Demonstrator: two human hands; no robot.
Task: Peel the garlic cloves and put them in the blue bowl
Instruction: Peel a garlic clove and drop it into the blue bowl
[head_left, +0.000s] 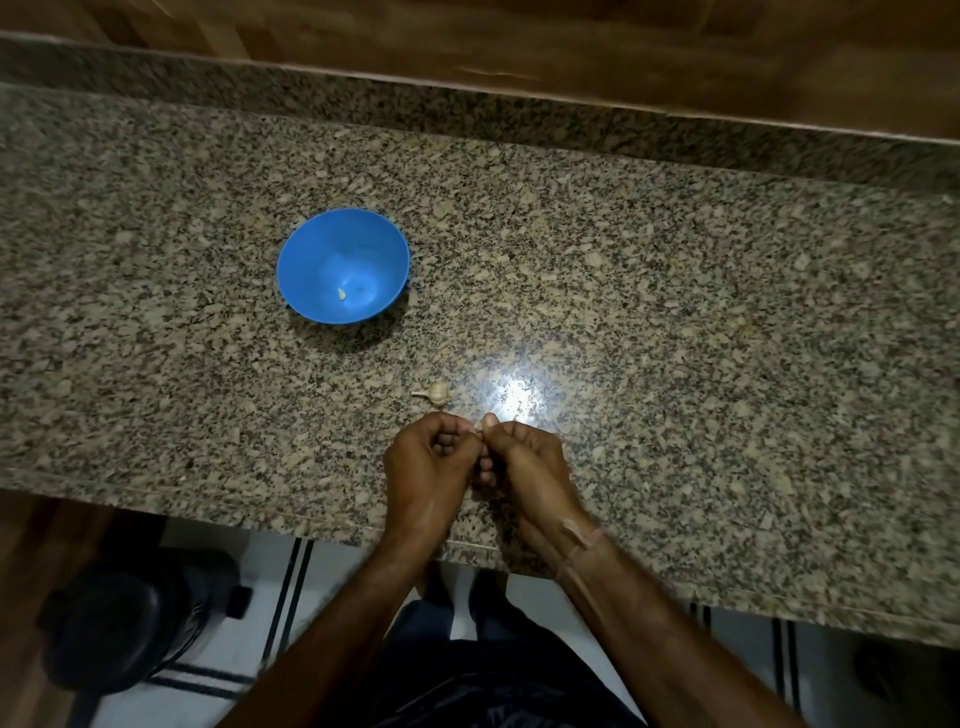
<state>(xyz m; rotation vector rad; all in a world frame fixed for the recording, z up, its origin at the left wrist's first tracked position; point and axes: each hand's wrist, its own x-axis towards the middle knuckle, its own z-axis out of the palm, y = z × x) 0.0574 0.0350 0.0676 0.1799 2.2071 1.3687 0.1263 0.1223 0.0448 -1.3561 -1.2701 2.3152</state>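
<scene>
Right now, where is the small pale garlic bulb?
Head view: the garlic bulb lies on the speckled granite counter just beyond the left hand, nearer than the round blue bowl.

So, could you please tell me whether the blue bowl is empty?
Not empty: one pale clove lies inside the blue bowl.

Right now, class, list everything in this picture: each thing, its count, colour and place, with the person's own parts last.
speckled granite counter: one, beige-black, across the middle
round blue plastic bowl: one, blue, on counter, left of centre
peeled garlic clove: one, pale yellow, inside bowl
small garlic bulb: one, off-white, on counter beyond the hands
second garlic clove: one, pale, pinched between both hands
black round object: one, black, on floor, lower left
left hand, right hand: two, grip on second clove
</scene>
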